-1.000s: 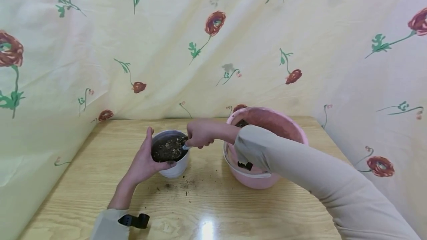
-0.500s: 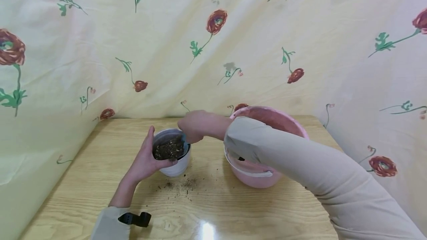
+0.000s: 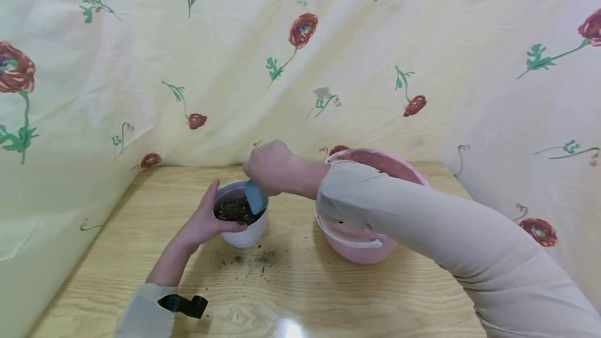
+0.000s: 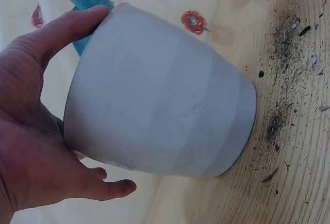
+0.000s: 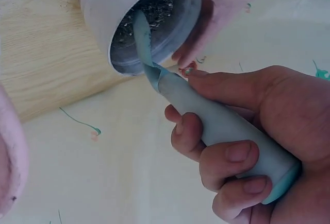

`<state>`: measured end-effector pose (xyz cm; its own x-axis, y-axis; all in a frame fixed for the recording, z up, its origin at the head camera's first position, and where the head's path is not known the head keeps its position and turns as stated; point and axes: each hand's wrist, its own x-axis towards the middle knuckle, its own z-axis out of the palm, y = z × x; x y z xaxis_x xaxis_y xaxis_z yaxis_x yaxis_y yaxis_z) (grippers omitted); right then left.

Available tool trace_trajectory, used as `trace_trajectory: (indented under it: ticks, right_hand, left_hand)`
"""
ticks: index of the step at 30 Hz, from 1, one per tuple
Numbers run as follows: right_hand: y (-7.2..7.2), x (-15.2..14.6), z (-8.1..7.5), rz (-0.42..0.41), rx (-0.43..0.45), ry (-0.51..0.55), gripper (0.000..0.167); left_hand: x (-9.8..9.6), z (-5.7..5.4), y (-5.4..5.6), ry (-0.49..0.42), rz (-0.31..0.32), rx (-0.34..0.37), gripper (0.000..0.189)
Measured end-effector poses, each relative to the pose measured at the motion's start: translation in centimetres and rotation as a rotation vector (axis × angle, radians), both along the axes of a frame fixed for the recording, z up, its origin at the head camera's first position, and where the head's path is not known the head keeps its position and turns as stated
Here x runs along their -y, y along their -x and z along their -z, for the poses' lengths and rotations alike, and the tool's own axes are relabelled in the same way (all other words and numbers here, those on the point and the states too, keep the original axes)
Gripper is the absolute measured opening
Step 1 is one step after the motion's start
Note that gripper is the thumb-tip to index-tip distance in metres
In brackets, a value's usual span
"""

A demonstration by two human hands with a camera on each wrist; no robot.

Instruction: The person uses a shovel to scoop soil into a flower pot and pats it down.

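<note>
A white flower pot with dark soil inside stands upright on the table, left of centre. My left hand holds it at the rim from the left, thumb on the near side and fingers round the far side. Above the pot's right edge, my right hand grips the pale handle of a blue hand trowel, its fingers wrapped round it in the right wrist view. The trowel's blade points down inside the pot, its tip at the soil.
A pink bucket with a white handle stands to the right, partly covered by my right sleeve. Spilled soil crumbs lie on the wooden table before the pot. Flowered cloth hangs behind.
My right hand has risen and shifted slightly left, tilting the trowel steeper so that its blue blade now shows in the pot. The left hand stays at the pot's rim.
</note>
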<state>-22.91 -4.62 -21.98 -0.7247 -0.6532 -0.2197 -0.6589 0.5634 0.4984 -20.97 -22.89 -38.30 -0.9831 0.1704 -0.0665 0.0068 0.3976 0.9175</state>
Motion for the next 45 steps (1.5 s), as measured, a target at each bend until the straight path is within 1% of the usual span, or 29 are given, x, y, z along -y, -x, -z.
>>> trace_trajectory:
  ticks: [3,7,9,11,15,20,24,28,31,35,38,41,43,45]
  right_hand:
    - [-0.3,-0.6,-0.5,0.006,0.008,0.028,0.018]
    - [-0.4,-1.5,-0.9,0.01,0.017,0.075,0.023]
    - [-0.4,-1.8,-1.1,0.015,0.025,0.087,0.022]
    - [-0.5,-2.3,-1.3,0.021,0.037,0.095,0.019]
    - [-0.6,-3.4,-1.8,0.042,0.064,0.126,0.013]
    - [-0.9,-5.4,-2.7,0.06,0.087,0.203,0.017]
    - [-1.3,-7.1,-3.5,0.046,0.08,0.271,0.019]
    - [-1.5,-8.7,-4.0,0.058,0.078,0.315,0.029]
    - [-1.7,-10.3,-4.5,0.076,0.071,0.348,0.032]
    - [-2.0,-12.7,-4.9,0.072,0.047,0.42,0.025]
    - [-2.4,-14.6,-5.1,0.07,0.027,0.488,0.021]
    - [-2.8,-16.4,-5.1,0.064,0.014,0.546,0.023]
    - [-3.0,-17.5,-5.1,0.05,0.006,0.579,0.027]
    - [-3.2,-18.5,-5.1,0.031,-0.006,0.605,0.034]
  left_hand:
    - [0.0,-0.4,0.2,-0.018,0.013,0.059,0.127]
    - [0.0,-1.1,0.4,-0.07,0.039,0.121,0.12]
    - [0.1,-1.3,0.4,-0.083,0.046,0.133,0.117]
    - [0.1,-1.5,0.4,-0.076,0.047,0.136,0.116]
    - [0.2,-1.8,0.3,-0.034,0.046,0.124,0.114]
    - [0.3,-2.2,0.3,0.003,0.047,0.105,0.117]
    - [0.2,-3.0,0.2,0.039,0.058,0.075,0.12]
    - [0.0,-3.7,0.1,0.091,0.085,0.042,0.124]
    - [-0.3,-4.0,0.1,0.125,0.113,0.003,0.126]
    - [-0.8,-4.2,0.3,0.141,0.148,-0.042,0.127]
    - [-1.1,-4.4,0.5,0.156,0.162,-0.05,0.126]
    - [-1.2,-4.5,0.8,0.184,0.149,-0.056,0.113]
    - [-1.2,-4.5,0.9,0.212,0.124,-0.077,0.095]
    - [-1.2,-4.4,0.9,0.257,0.091,-0.119,0.071]
